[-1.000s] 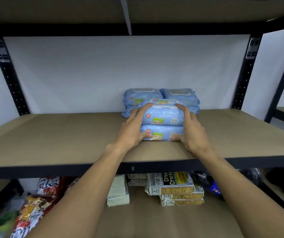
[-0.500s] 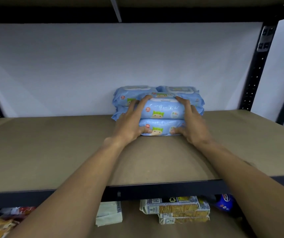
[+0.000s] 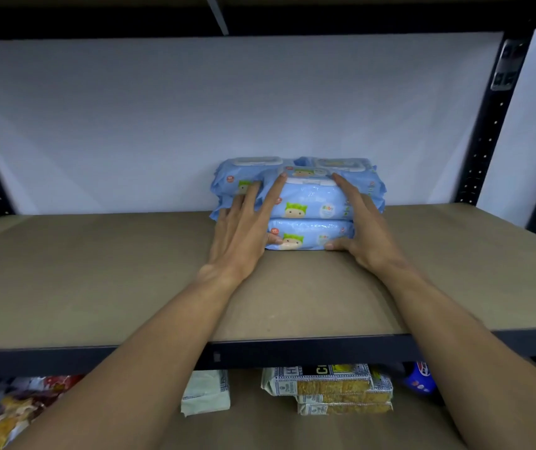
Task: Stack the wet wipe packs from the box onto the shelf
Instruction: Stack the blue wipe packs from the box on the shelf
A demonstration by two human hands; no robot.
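Here, wipe packs (image 3: 297, 186) are stacked on the brown shelf board (image 3: 98, 271), near the white wall (image 3: 195, 108).
The front stack (image 3: 312, 209) is pressed between the left hand (image 3: 244, 232) and right hand (image 3: 365, 232), fingers straight and apart.

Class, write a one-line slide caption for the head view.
Left hand and right hand press stacked wet wipe packs on the shelf.

We look through one wide-angle camera worn on the head, facing straight into the shelf (image 3: 98, 287) from close by, a little above its board. The left arm (image 3: 150, 345) reaches in from 7 o'clock, the right arm (image 3: 448, 319) from 5; the wall (image 3: 195, 108) fills 12 o'clock.
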